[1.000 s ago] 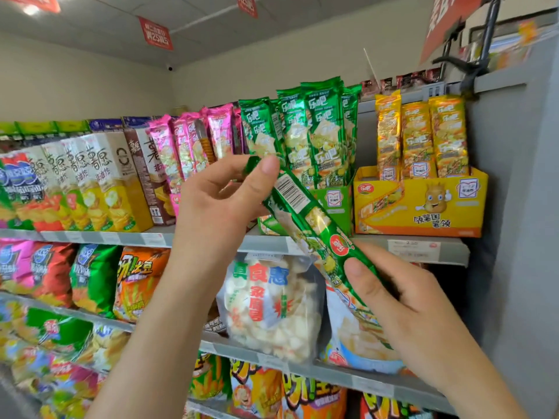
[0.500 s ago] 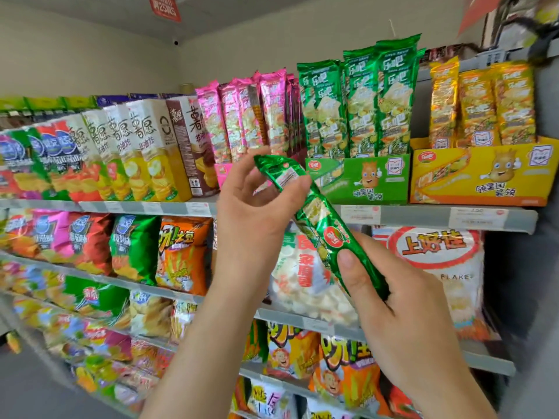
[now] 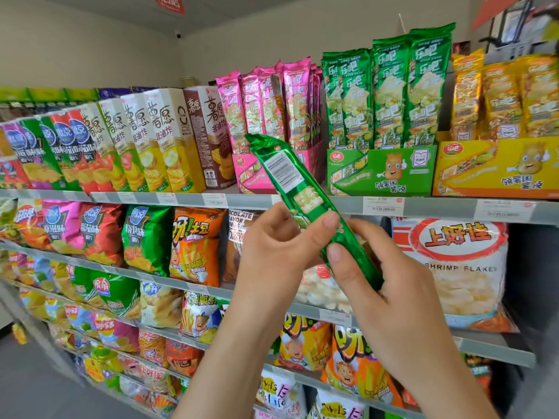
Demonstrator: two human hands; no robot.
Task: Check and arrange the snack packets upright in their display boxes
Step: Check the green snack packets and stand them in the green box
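Both hands on one long green foil snack packet (image 3: 298, 193): left hand (image 3: 272, 252) pinches its middle, right hand (image 3: 384, 285) grips the lower end. Packet tilted, in front of the green cardboard display box (image 3: 381, 170) on the grey shelf (image 3: 438, 208).

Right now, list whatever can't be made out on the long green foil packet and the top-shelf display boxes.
Head view:
- Long green foil snack packet: lower end hidden by the right hand; label print too small.
- Yellow cardboard display box: right end cut off by the frame edge.
- White shelf price tags: print too small.
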